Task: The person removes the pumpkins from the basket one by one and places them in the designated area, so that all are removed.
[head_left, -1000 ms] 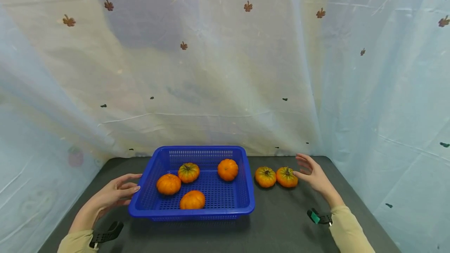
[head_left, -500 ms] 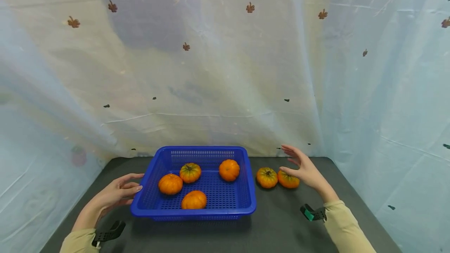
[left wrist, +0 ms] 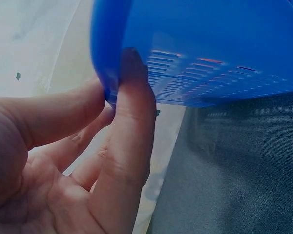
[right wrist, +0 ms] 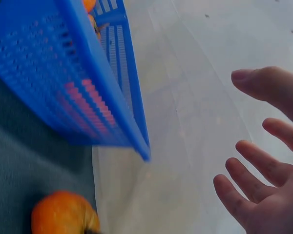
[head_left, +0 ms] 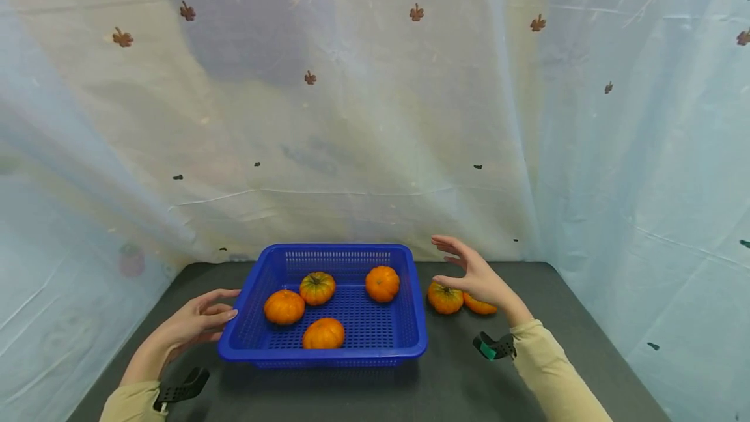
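Observation:
A blue plastic basket (head_left: 322, 355) stands on the dark table with several small orange pumpkins inside, one of them a green-streaked pumpkin (head_left: 317, 288). My left hand (head_left: 187, 325) pinches its left rim between thumb and finger, as the left wrist view shows on the basket wall (left wrist: 215, 34). Right of the basket sit two more green-streaked pumpkins: the nearer-to-basket pumpkin (head_left: 445, 300) and a partly hidden pumpkin (head_left: 479, 305). Above them hovers my right hand (head_left: 482, 279), fingers spread and holding nothing. In the right wrist view a pumpkin (right wrist: 63, 214) lies below and apart from the hand.
A dark table (head_left: 457, 376) carries everything. Pale printed plastic sheeting (head_left: 375, 148) hangs behind and on both sides, close to the table's back edge. Inside the basket, a plain orange pumpkin (head_left: 382, 284) sits alone at the right.
My right hand has moved left and slightly up, from beside the outer pumpkin to over the two pumpkins near the basket. The left hand keeps its hold on the rim.

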A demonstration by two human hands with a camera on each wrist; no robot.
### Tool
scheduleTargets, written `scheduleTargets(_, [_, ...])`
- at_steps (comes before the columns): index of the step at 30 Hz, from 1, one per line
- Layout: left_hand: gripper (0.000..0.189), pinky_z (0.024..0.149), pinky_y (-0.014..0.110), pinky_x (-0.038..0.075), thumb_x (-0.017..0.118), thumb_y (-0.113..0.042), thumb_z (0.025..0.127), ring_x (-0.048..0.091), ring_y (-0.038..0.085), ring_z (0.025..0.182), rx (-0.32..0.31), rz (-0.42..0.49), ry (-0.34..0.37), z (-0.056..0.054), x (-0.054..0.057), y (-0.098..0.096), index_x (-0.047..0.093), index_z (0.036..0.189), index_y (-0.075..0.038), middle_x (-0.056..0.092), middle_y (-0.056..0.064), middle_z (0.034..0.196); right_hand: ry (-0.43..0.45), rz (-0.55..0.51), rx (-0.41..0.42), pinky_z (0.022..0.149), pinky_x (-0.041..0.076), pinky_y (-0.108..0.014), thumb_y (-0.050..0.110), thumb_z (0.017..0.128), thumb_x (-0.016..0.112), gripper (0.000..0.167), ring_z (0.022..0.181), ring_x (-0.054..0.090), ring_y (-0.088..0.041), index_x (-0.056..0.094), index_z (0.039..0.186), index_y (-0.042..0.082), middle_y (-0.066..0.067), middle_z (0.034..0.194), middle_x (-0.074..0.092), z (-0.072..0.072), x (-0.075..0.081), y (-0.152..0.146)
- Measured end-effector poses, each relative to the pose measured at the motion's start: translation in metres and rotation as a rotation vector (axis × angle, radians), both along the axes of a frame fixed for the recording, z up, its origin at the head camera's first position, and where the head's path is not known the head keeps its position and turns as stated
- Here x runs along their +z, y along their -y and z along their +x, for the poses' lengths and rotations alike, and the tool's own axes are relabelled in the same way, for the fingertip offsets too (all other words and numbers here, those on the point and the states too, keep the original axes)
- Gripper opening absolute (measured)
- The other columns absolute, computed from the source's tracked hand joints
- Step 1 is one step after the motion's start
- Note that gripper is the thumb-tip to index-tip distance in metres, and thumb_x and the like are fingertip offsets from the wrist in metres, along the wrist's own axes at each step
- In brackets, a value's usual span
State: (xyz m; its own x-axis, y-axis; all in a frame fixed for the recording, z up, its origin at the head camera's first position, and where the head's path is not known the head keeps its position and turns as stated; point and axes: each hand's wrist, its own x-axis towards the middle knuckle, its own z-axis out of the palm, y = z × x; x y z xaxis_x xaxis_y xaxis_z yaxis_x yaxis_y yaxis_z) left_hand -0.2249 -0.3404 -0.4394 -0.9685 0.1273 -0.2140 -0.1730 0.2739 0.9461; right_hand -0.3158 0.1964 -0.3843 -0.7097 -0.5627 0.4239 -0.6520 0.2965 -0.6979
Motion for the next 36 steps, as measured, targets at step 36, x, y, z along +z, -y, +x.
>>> scheduleTargets(36, [0.070,0.082,0.047,0.053,0.066,-0.027,0.092,0.063,0.030,0.101,-0.010,0.008,0.003,0.000,0.001,0.000,0.029,0.145,0.001,0.059,0.018,0.121,0.129,0.282,0.382,0.107,0.032,-0.041,0.023,0.083,0.076,0.069,0.131,0.040,-0.020,0.041,0.143,0.022,0.003,0.144,0.043,0.000,-0.004,0.126])
